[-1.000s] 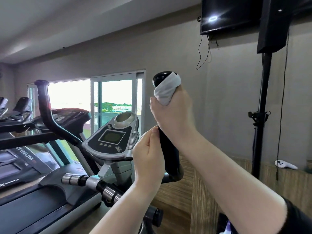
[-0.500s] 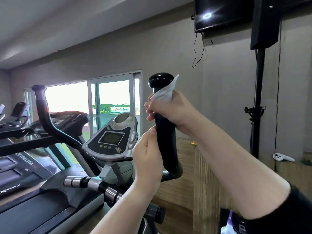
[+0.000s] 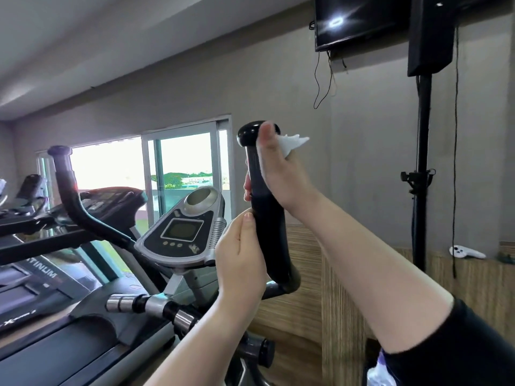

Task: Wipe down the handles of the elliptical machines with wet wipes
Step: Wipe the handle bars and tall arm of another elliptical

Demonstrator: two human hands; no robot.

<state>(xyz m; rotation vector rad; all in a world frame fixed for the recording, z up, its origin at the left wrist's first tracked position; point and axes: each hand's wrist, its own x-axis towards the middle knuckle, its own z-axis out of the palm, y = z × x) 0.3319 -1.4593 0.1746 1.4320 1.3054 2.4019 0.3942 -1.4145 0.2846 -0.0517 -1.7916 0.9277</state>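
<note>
Clamped low on the upright handle w/ left hand, curled round its top w/ right hand pinching the wet wipe, just R of the console, prob risking bare-palm rubbing or a drop, w/ so much bunched out behind.
</note>
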